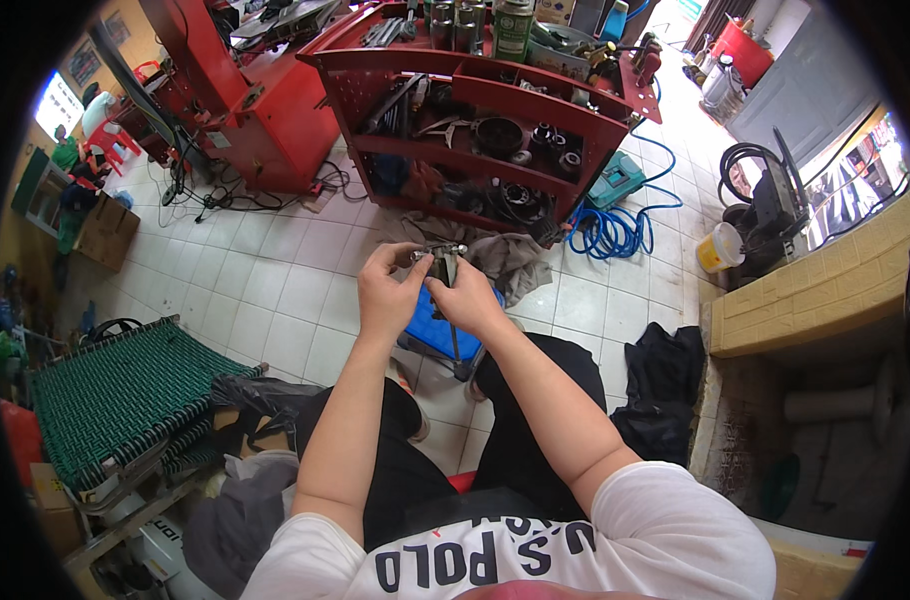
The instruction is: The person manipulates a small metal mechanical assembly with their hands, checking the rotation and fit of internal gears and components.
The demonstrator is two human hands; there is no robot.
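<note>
My left hand (387, 295) and my right hand (469, 302) meet in front of me, above a blue plastic box or stool (425, 328). Between them they grip a metal mechanical part (447, 262); its exact kind is too small to make out. Its top is a shiny silver crosspiece, pinched by the left thumb and fingers. The right thumb presses on the dark section just below. A thin dark rod (455, 345) runs down under the hands toward my knees, and I cannot tell whether it belongs to the part. My fingers partly hide the piece.
Ahead stands a red tool cart (375, 165) with parts, cans and tools. Grey cloth (515, 262) lies at its foot, beside a coiled blue hose (615, 235). A green woven folding bed (125, 390) is at left, black clothing (665, 375) and a yellow ledge (815, 290) at right.
</note>
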